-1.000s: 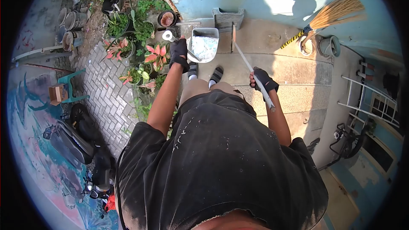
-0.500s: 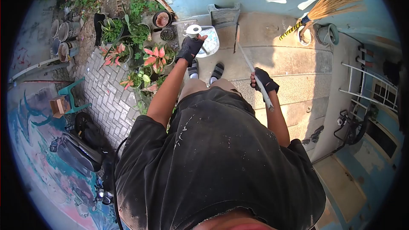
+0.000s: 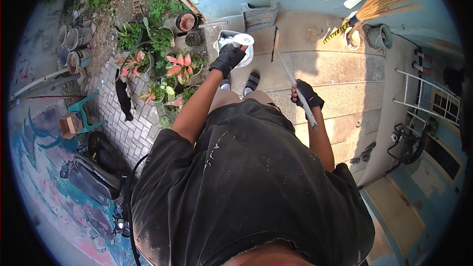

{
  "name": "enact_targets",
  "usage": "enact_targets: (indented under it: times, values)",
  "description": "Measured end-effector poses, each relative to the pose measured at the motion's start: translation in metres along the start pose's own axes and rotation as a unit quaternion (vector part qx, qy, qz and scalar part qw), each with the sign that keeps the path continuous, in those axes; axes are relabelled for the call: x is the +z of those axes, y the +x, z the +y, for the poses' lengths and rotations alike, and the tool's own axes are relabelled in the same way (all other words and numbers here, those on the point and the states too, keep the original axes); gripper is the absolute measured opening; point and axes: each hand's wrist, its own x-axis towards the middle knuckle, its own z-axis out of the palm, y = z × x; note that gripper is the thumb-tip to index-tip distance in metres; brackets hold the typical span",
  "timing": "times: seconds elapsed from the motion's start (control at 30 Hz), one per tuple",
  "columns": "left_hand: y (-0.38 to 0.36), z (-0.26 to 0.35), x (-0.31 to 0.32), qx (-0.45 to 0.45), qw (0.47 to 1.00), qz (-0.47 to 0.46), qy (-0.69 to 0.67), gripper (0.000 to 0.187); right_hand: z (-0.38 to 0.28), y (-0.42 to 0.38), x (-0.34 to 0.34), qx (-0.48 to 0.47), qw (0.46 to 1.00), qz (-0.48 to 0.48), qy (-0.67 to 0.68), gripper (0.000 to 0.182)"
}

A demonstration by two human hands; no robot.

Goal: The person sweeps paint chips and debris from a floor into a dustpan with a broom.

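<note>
In the head view my left hand (image 3: 229,59), in a black fingerless glove, is closed on a white round cup-like thing (image 3: 245,39). It is over a white tub (image 3: 249,59) that stands on the floor by my feet; the hand hides part of the tub. My right hand (image 3: 306,94), gloved the same way, wraps round a long grey pole (image 3: 290,75). The pole slants away from me to a narrow dark crosswise head (image 3: 274,44) near the floor. Its near end sticks out behind my fist.
Potted plants (image 3: 180,66) crowd the left side of the tub. A black cat (image 3: 123,93) is on the grey paving. A grey plastic piece (image 3: 258,17) leans at the wall, and a straw broom (image 3: 379,10) stands at right beside pots. A motorbike (image 3: 93,172) is at lower left.
My left hand has moved right and slightly nearer with the white thing, which now tilts over the tub. The cat has come from the plants onto the paving. My right hand has barely moved.
</note>
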Motion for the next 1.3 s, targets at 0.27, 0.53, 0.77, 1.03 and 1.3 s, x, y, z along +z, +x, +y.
enact_targets:
  times: [0.27, 0.53, 0.77, 1.03, 1.3]
  values:
    - [0.03, 0.005, -0.026, -0.106, 0.994, -0.035, -0.012, 0.045, -0.006, -0.015, 0.013, 0.008, 1.0, 0.015, -0.004, 0.017]
    - [0.068, -0.011, -0.035, -0.112, 0.99, -0.025, -0.076, 0.043, -0.006, -0.021, 0.016, -0.011, 1.0, 0.004, 0.011, 0.009]
    - [0.1, -0.019, -0.033, -0.092, 0.99, -0.033, -0.105, 0.039, 0.0, -0.02, 0.015, -0.022, 1.0, 0.016, -0.009, 0.01]
    - [0.114, -0.011, -0.024, -0.094, 0.994, -0.038, -0.047, 0.042, 0.004, -0.021, 0.017, 0.008, 1.0, 0.021, 0.018, 0.016]
    - [0.114, -0.007, -0.025, -0.112, 0.991, -0.025, -0.073, 0.043, 0.005, -0.024, 0.024, -0.001, 1.0, 0.019, 0.017, 0.019]
